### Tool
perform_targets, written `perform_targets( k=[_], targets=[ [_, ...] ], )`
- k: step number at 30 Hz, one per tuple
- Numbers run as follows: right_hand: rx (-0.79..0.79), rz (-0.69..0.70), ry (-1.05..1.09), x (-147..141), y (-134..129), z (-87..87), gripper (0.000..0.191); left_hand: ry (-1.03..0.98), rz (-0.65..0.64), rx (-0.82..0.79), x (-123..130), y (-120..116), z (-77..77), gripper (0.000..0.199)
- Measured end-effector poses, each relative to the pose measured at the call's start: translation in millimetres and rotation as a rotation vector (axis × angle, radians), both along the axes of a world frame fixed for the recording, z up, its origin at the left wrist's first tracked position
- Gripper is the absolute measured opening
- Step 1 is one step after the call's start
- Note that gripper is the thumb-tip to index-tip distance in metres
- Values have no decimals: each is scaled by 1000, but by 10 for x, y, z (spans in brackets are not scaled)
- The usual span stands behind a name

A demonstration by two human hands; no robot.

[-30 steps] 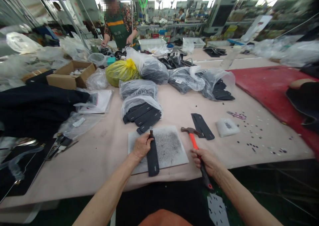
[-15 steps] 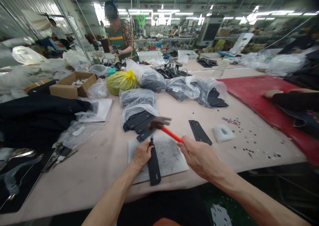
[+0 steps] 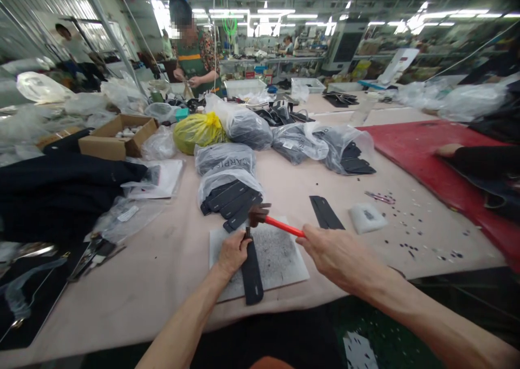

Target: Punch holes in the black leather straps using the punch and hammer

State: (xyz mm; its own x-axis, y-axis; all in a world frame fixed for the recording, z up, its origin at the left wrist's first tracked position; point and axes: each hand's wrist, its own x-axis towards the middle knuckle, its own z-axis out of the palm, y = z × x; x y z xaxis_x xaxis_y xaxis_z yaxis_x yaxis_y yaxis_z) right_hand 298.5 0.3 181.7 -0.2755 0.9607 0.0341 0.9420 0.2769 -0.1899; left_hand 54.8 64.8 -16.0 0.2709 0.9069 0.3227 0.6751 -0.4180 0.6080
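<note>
With closed fingers, my left hand (image 3: 232, 254) grips a narrow metal punch (image 3: 248, 232) upright over the upper end of a long black strip (image 3: 253, 279). That strip lies on a white board (image 3: 284, 258) speckled with dark marks. My right hand (image 3: 331, 250) is wrapped around the red handle of a claw hammer (image 3: 284, 226). The hammer's head is right by the top of the punch; whether they touch I cannot tell. Beyond my left hand, more black strips (image 3: 231, 201) spill from a clear plastic bag (image 3: 227, 176).
Right of the board lie black strips (image 3: 325, 212), a white block (image 3: 368, 218), pink-handled snips (image 3: 379, 197) and scattered small dark bits. Another person's arm (image 3: 479, 156) rests over a red sheet (image 3: 414, 144). At left are dark fabric (image 3: 60, 195) and a cardboard box (image 3: 105, 147). A co-worker (image 3: 195, 60) stands behind.
The hammer head has come down to the punch and its handle lies flatter. My left hand, the punch and the strip stay almost in place. The co-worker's hands have shifted.
</note>
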Motion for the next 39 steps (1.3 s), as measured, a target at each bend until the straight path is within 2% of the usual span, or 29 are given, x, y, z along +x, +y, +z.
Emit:
perform_targets(
  k=[2,4,6,9,10,12,14,17,19,21,23,25,27,29,32,36,39],
  targets=[
    [22,-70,11,29,26,4,27,2,10,6,2,0,3,5],
    [111,-163,108,4,44,29,33,6,7,14,5,2,11,5],
    [128,-151,144,-48,46,43,34,12,2,21,9,4,22,5],
    [2,-10,30,-66,44,38,28,24,4,24,12,5,29,5],
    [-39,2,-1,-42,52,23,26,26,6,24,12,6,27,5],
    [-76,-69,18,47,98,-64,27,21,9,25,10,8,20,5],
    [-110,-173,132,171,185,-260,31,9,5,24,7,13,9,5],
    [-263,-355,324,367,357,-718,35,-4,2,11,3,23,-4,6],
    [-352,-492,344,450,445,-1020,33,-5,2,-1,1,31,-9,7],
    [-311,-542,285,439,469,-1229,27,0,5,-12,-2,37,-10,8],
    [-142,-444,206,301,411,-1333,37,8,9,-19,-3,37,-8,8],
    [1,-202,165,44,278,-1374,55,15,12,-21,-1,28,-2,9],
    [4,96,188,-269,102,-1414,68,23,17,-26,4,16,8,11],
    [-57,303,213,-546,-65,-1484,86,22,17,-43,13,17,19,13],
    [-114,376,214,-750,-214,-1612,108,-41,80,-85,24,77,37,15],
    [-131,378,213,-716,-244,-1683,107,-267,359,-139,-25,223,77,21],
    [-124,375,218,-683,-216,-1685,106,-280,346,-170,-113,230,135,21]
  ],
)
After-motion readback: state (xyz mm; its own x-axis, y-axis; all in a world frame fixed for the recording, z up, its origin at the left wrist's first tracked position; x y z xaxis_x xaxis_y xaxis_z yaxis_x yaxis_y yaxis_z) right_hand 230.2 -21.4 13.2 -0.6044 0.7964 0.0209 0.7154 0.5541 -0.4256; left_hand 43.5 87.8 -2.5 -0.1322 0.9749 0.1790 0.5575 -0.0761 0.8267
